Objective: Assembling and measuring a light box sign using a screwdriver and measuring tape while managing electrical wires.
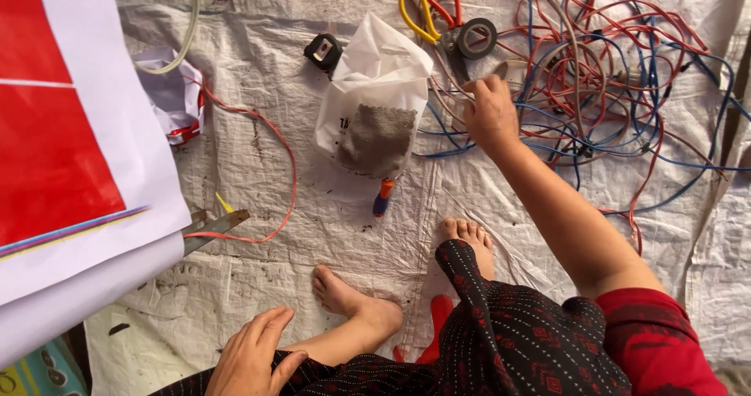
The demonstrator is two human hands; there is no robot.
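Note:
My right hand (490,111) reaches forward over the white woven sheet (235,279), fingers curled on a thin wire at the near edge of a tangle of red, blue and grey wires (610,75). Just beyond it lie a roll of black tape (476,38) and scissors with yellow and red handles (426,9). My left hand (252,357) rests open on my knee at the bottom, holding nothing. A white plastic bag with grey powder inside (374,103) lies left of my right hand.
A black plug (323,52) sits behind the bag and a screwdriver handle, orange and blue (382,197), pokes out below it. A large red and white sheet (70,146) covers the left. A metal blade (213,230), a loose red wire (283,161) and my bare feet (352,298) lie nearby.

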